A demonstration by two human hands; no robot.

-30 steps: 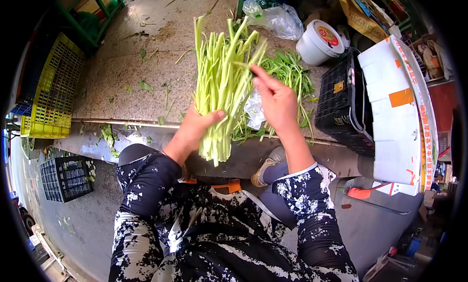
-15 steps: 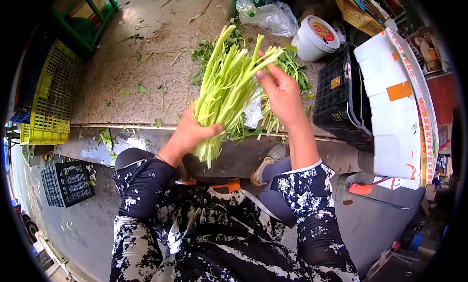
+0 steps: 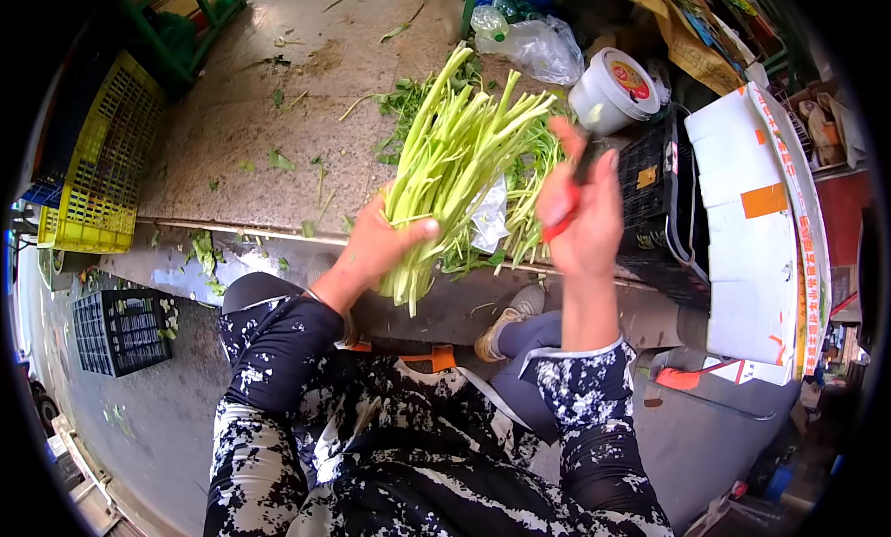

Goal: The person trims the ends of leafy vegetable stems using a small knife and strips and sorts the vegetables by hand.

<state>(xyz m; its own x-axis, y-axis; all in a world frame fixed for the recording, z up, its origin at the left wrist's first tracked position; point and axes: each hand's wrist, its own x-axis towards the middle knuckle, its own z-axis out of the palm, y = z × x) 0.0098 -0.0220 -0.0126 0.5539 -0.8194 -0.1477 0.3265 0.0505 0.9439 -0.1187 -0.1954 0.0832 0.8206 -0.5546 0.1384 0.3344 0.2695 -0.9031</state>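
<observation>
- the speckled ledge (image 3: 223, 138) is bearing scattered leaf scraps (image 3: 280, 159).
- the bunch of pale green stalks (image 3: 455, 166) is tilting above its front edge, showing mostly bare stems; its stripping is seemingly nearing an end.
- leafy greens (image 3: 529, 212) are lying behind it, looking unstripped, so more is apparently remaining.
- the left hand (image 3: 379, 245) is wrapping round the bunch's lower part, thumb pressing across.
- the right hand (image 3: 594, 207) is curling around a small red-and-dark tool (image 3: 584, 166), near the stalk tips; blur is hiding details.
</observation>
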